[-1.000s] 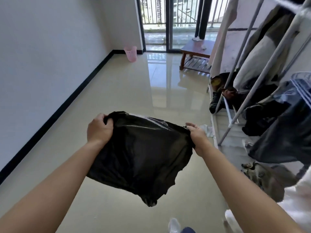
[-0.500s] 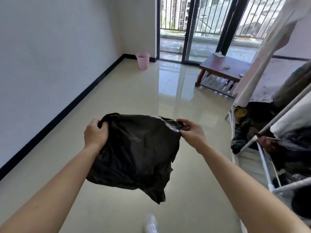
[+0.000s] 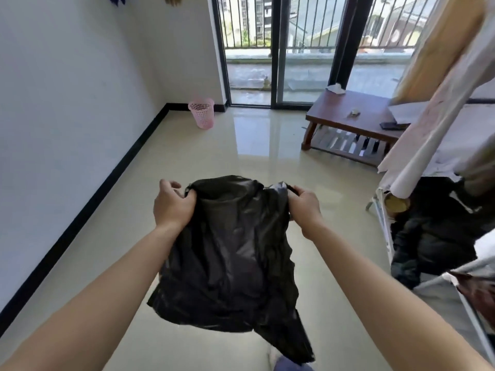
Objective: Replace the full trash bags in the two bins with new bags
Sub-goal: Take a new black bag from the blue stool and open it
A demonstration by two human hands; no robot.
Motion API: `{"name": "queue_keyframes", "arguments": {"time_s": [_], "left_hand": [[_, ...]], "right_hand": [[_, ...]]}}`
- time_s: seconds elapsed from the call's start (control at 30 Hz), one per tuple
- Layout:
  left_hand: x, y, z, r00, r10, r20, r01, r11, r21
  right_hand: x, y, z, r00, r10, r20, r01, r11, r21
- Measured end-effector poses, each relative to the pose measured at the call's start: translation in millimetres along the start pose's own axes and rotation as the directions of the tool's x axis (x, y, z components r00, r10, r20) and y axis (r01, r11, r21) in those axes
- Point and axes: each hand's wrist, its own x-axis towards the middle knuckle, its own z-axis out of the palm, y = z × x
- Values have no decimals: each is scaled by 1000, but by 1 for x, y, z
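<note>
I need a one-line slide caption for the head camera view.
Both hands, left hand and right hand, hold a black trash bag open, facing a pink bin.

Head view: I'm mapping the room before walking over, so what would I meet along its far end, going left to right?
White wall → pink bin → low wooden table → hanging pale cloth.

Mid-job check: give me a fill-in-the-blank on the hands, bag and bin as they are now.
The left hand and right hand both grip a ___ trash bag by its top edge. The mesh bin in the far corner is ___. The low table near the glass doors is made of ___.
Missing: black; pink; wood.
</note>
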Motion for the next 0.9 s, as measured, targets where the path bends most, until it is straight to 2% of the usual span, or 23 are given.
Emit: {"name": "queue_keyframes", "arguments": {"time_s": [0.13, 0.2, 0.27, 0.33, 0.5, 0.6, 0.73, 0.8, 0.9], "left_hand": [[92, 33, 54, 988, -40, 147, 56, 993, -108], [138, 48, 72, 985, 64, 162, -47, 993, -105], [174, 62, 81, 976, 151, 156, -145, 988, -50], [204, 73, 90, 968, 167, 186, -164, 986, -32], [297, 76, 136, 891, 97, 444, -123, 992, 31], [371, 82, 173, 835, 70, 546, -210, 958, 197], [482, 88, 210, 835, 21, 550, -231, 921, 315], [553, 90, 221, 832, 5, 555, -232, 911, 340], [655, 106, 227, 865, 19, 501, -228, 904, 361]], "right_hand": [[125, -20, 24, 989, 139, -46, -132, 983, 125], [180, -45, 41, 983, 179, -43, -171, 974, 151], [233, -70, 64, 979, 196, -48, -187, 971, 152], [282, -88, 92, 979, 201, -20, -197, 973, 123], [416, -113, 170, 979, 199, 43, -203, 974, 105], [495, -133, 216, 976, 217, 28, -219, 969, 117], [581, -177, 261, 973, 230, 0, -228, 967, 116], [631, -209, 278, 983, 186, -15, -185, 981, 52], [711, -250, 282, 990, 121, -70, -122, 992, -11]]}}
